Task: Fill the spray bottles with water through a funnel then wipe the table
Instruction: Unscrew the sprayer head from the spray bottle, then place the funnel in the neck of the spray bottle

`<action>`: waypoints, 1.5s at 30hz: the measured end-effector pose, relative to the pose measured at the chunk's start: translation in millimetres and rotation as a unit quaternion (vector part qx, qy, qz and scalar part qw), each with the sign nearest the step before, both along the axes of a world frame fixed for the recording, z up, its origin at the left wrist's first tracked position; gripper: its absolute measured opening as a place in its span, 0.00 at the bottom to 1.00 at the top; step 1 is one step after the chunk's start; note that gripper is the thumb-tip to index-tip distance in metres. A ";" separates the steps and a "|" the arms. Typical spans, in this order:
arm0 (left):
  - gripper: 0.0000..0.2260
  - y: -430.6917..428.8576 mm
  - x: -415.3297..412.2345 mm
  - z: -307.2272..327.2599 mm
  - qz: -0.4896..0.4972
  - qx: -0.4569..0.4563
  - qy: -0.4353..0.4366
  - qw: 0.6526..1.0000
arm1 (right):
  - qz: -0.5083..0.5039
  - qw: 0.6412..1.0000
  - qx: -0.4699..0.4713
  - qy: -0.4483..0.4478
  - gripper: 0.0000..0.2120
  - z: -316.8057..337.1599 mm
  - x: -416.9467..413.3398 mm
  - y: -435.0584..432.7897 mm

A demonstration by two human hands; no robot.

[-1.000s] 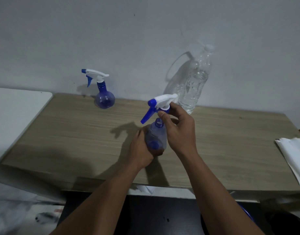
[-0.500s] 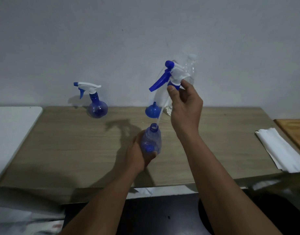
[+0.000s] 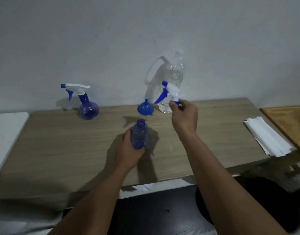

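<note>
My left hand [image 3: 129, 153] grips an open blue spray bottle [image 3: 139, 134] standing on the wooden table [image 3: 61, 146], its neck uncovered. My right hand [image 3: 184, 116] holds the white and blue sprayer head [image 3: 169, 92] it came off, lifted to the right of the bottle. A blue funnel [image 3: 145, 108] rests upside down on the table just behind the open bottle. A clear water bottle [image 3: 171, 87] stands against the wall behind my right hand. A second blue spray bottle [image 3: 87, 106], sprayer on, stands at the back left.
Folded white paper towels [image 3: 267, 138] lie at the table's right end, beside a lighter wooden surface [image 3: 288, 119]. A white surface [image 3: 7, 126] adjoins the table's left end. The grey wall runs directly behind the table.
My right hand pulled the sprayer head with its tube up out of the bottle, then carried it down and right. My left hand kept the bottle on the table.
</note>
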State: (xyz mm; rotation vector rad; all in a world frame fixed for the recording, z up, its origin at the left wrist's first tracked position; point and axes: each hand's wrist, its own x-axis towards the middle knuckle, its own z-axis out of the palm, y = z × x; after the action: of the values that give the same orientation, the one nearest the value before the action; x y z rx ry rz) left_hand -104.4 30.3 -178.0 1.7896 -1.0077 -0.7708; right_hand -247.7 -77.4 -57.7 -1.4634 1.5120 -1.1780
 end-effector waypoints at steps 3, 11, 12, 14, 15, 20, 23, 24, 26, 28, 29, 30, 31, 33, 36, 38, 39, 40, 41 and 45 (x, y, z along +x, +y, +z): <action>0.36 -2.3 1.0 -4.5 0.016 -0.024 -0.016 0.999 | 0.023 0.992 0.073 0.104 0.16 -48.3 -4.4 1.4; 0.33 -3.0 -0.6 -5.9 0.024 -0.064 -0.029 0.997 | 0.037 0.953 0.120 0.277 0.18 -120.6 -4.4 1.4; 0.34 -2.1 -1.3 -4.5 0.023 -0.068 -0.034 0.997 | 0.040 0.948 0.118 0.294 0.17 -124.9 -5.3 1.5; 0.35 -1.2 -1.0 -3.7 0.027 -0.063 -0.045 0.997 | 0.045 0.941 0.121 0.311 0.15 -131.2 -7.6 1.1; 0.35 -0.3 -0.4 -4.8 0.027 -0.062 -0.046 0.997 | 0.048 0.940 0.122 0.314 0.14 -133.1 -8.9 1.1; 0.35 0.0 1.0 -3.6 0.025 -0.064 -0.057 0.996 | 0.061 0.934 0.114 0.333 0.14 -133.8 -11.0 -5.0; 0.36 0.7 1.8 -6.8 0.030 -0.055 -0.063 0.996 | 0.072 0.930 0.108 0.345 0.13 -131.1 -14.9 -9.6; 0.36 0.7 1.6 -8.4 0.030 -0.052 -0.067 0.996 | 0.075 0.929 0.106 0.346 0.13 -130.9 -16.6 -10.5; 0.37 0.2 -0.2 -9.5 0.031 -0.046 -0.072 0.996 | 0.080 0.929 0.105 0.347 0.13 -130.3 -19.5 -11.2; 0.40 -1.3 -1.8 -9.4 0.029 -0.045 -0.069 0.996 | 0.087 0.927 0.106 0.348 0.14 -128.7 -20.3 -12.7; 0.40 -2.1 -2.9 -9.0 0.029 -0.047 -0.067 0.996 | 0.090 0.925 0.108 0.352 0.14 -127.2 -20.3 -13.7; 0.41 -2.7 -3.6 -9.3 0.033 -0.051 -0.065 0.996 | 0.093 0.923 0.111 0.357 0.14 -125.8 -20.6 -14.7; 0.41 -2.5 -4.0 -9.1 0.037 -0.054 -0.061 0.996 | 0.095 0.920 0.111 0.365 0.14 -124.4 -20.8 -16.0; 0.39 -1.6 -5.0 -9.6 0.046 -0.058 -0.058 0.996 | 0.097 0.911 0.104 0.386 0.15 -120.7 -20.9 -18.0; 0.35 -0.8 -6.6 -9.8 0.058 -0.063 -0.054 0.995 | 0.093 0.903 0.069 0.414 0.17 -111.1 -14.9 -21.9; 0.34 -2.9 -6.1 -10.0 0.062 -0.065 -0.046 0.995 | 0.086 0.904 0.031 0.418 0.17 -102.7 -5.5 -25.5; 0.34 -4.5 -5.3 -10.9 0.062 -0.066 -0.041 0.995 | 0.086 0.906 0.014 0.414 0.17 -99.2 0.4 -27.9; 0.35 -5.7 -4.6 -12.1 0.061 -0.069 -0.036 0.995 | 0.089 0.909 0.001 0.407 0.17 -96.5 7.2 -31.0; 0.35 -6.5 -3.8 -12.4 0.062 -0.072 -0.032 0.995 | 0.096 0.913 -0.009 0.396 0.16 -94.6 14.8 -35.1; 0.34 -8.7 -2.1 -11.4 0.068 -0.089 -0.029 0.993 | 0.160 0.915 -0.053 0.367 0.15 -93.3 47.7 -61.7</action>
State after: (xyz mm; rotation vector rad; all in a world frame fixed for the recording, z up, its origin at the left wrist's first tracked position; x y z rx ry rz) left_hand -106.6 21.7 -189.4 1.7138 -0.9503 -0.5307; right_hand -200.0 -139.1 -150.9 -2.2888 1.5819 -0.5251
